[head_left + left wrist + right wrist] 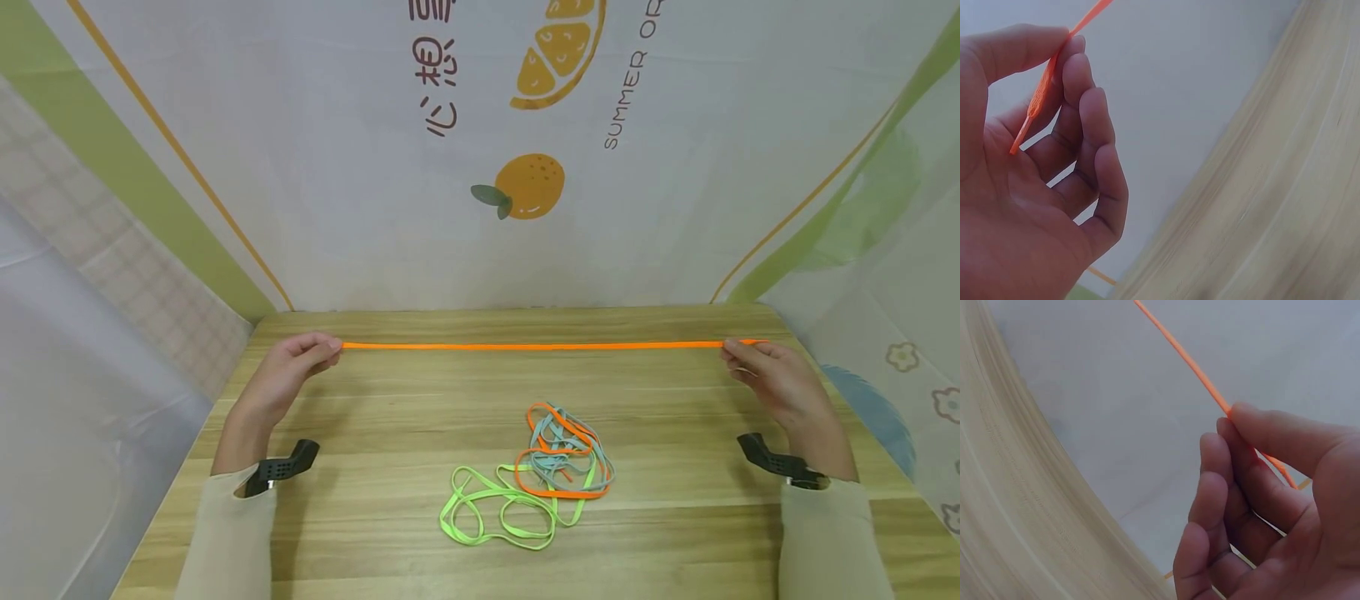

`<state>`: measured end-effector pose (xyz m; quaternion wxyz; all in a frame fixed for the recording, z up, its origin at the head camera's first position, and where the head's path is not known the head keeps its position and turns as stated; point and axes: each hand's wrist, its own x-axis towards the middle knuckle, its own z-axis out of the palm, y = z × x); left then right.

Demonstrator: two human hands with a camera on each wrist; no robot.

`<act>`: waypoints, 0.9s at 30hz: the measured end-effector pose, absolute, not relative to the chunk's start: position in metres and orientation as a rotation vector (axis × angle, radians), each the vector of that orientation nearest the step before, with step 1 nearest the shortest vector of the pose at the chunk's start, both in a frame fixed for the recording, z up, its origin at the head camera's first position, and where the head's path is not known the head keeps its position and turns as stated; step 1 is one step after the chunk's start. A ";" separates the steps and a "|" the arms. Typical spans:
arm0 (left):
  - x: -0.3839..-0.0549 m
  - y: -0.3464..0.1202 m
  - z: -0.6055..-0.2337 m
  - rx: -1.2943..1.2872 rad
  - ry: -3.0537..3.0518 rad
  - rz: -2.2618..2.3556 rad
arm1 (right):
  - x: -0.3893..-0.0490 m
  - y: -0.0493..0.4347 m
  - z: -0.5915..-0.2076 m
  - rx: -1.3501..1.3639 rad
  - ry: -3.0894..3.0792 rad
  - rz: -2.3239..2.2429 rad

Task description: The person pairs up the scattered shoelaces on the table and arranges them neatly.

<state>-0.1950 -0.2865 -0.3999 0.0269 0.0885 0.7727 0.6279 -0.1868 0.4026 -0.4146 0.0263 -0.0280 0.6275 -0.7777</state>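
Observation:
An orange shoelace [525, 347] runs straight and taut from side to side near the table's far edge. Its left end is pinched between thumb and fingertips of my left hand [296, 364]; in the left wrist view the narrow tip of the shoelace [1038, 97] hangs into the palm. My right hand [776, 379] pinches the other end between thumb and index finger, and in the right wrist view a short tail of the shoelace [1282, 469] lies behind the thumb. Nearer the front, a loose heap holds a green lace [498, 537], a light blue lace [551, 458] and another orange lace [581, 495].
The wooden table [390, 417] has its far edge against a white curtain [360, 208] printed with oranges and lettering. More patterned cloth hangs at both sides. Each wrist wears a black camera mount, such as the left mount [288, 464].

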 end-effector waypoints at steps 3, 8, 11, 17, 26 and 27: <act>-0.195 -0.288 -0.401 0.256 2.378 1.956 | -0.187 0.404 -0.415 -0.058 1.954 -2.418; -0.196 -0.292 -0.402 0.203 2.348 1.993 | -0.185 0.406 -0.415 -0.011 1.936 -2.475; -0.196 -0.293 -0.403 0.166 2.332 2.010 | -0.185 0.407 -0.414 0.012 1.931 -2.495; -0.198 -0.295 -0.404 0.115 2.318 2.032 | -0.184 0.409 -0.414 0.047 1.900 -2.532; -0.199 -0.297 -0.406 0.075 2.346 2.020 | -0.183 0.410 -0.413 0.123 1.765 -2.641; -0.199 -0.296 -0.406 0.067 2.347 2.021 | -0.183 0.410 -0.413 0.132 1.740 -2.657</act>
